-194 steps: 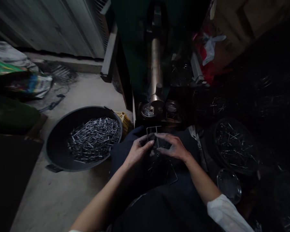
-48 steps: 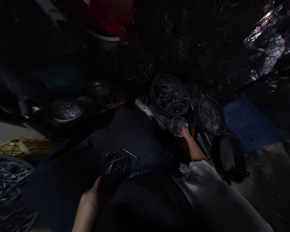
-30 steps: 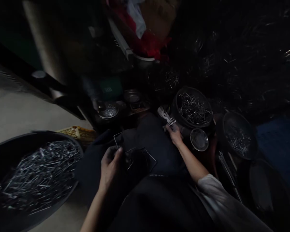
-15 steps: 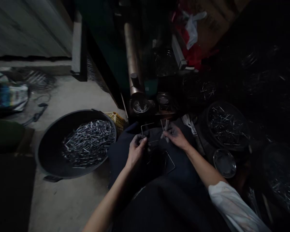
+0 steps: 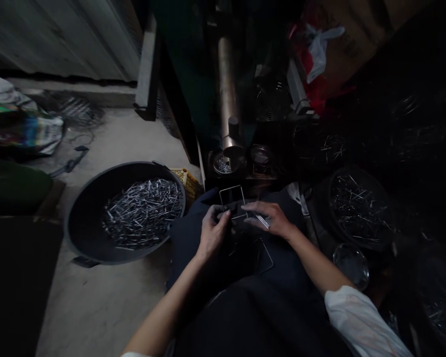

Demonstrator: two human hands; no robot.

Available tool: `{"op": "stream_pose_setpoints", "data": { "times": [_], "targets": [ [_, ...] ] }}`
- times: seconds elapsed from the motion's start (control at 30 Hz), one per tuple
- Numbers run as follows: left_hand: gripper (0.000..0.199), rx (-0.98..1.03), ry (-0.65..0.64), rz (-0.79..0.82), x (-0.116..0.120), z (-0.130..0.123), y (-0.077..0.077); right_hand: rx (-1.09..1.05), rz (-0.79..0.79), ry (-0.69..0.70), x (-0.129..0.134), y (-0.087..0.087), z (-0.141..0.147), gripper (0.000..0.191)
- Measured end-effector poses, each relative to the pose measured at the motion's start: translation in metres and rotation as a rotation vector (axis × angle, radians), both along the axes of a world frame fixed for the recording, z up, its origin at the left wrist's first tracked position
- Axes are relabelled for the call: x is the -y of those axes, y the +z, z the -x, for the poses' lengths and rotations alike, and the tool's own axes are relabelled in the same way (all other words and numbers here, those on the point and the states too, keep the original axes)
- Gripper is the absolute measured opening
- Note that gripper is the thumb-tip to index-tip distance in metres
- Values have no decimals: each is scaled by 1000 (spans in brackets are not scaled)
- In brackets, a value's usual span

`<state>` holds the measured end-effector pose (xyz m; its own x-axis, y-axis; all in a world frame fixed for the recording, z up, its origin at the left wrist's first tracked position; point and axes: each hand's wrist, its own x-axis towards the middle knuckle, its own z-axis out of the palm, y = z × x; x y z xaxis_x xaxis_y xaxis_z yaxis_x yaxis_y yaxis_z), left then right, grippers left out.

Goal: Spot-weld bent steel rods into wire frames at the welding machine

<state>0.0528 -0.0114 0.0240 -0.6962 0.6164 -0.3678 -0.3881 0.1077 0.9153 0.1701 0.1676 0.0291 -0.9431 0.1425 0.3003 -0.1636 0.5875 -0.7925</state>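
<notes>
My left hand pinches the lower left side of a thin square wire frame, which stands up above my lap. Across from it, my right hand has its fingertips at the frame's right side and holds several short metal rods against the palm. Another bent wire piece lies on the dark cloth over my lap, just below the right hand. How the wire ends meet is too small to tell.
At left a big black basin holds many metal pieces, beside a yellow basket. Ahead is a machine with a metal cylinder. A dark tub of wire pieces and a clear round dish are at right.
My right hand has closed in on the wire held by my left hand, and its rods have tilted from upright to slanting down right. The wire now shows as a square. The view has shifted left.
</notes>
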Motion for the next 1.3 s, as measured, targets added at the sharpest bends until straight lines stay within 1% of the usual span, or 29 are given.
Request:
{"op": "stream_pose_setpoints", "data": {
  "times": [0.17,0.3,0.43,0.53,0.73,0.87,1.0,1.3],
  "targets": [
    [33,30,10,-39,-3,-3,6,-42,-41,29,4,-3,6,41],
    [32,68,16,-91,-2,-5,7,-25,-5,39,5,2,10,37],
    [31,67,29,-130,-2,-3,11,-19,18,41,4,8,13,37],
    [31,49,38,-151,-5,-1,13,-29,19,51,2,10,17,37],
    [28,10,42,-233,-9,5,10,-88,1,78,-5,16,27,39],
    [28,19,38,-277,-12,9,15,-105,-12,99,-11,20,33,39],
    [30,7,56,-276,-14,11,22,-88,-16,117,-14,24,36,40],
    [32,0,53,-285,-18,16,26,-98,-30,121,-17,32,43,39]
  ]
}}
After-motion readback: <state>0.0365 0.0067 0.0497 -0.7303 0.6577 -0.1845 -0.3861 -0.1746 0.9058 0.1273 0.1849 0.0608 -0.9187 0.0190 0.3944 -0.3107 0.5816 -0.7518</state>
